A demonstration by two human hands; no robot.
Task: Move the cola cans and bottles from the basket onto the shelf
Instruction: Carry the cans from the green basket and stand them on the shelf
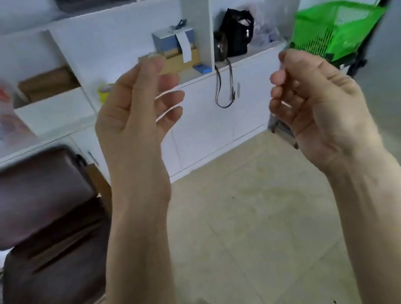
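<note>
Head view shows both bare hands raised in front of the white compartmented shelf unit (pixel 124 40), neither holding anything: the left hand (pixel 133 115) has its fingers (pixel 172 98) loosely curled and spread, and the right hand (pixel 318 107) has its fingers curled further inward around nothing. Up and to the right sits the bright green slatted plastic basket (pixel 332 31), so the right hand is plainly the nearer. No cola cans or bottles can be made out (the basket's inside is blurred). Likely next is a reach to the right. A glossy brown padded leather chair (pixel 36 217) stands at left on the pale tiled floor (pixel 259 234).
</note>
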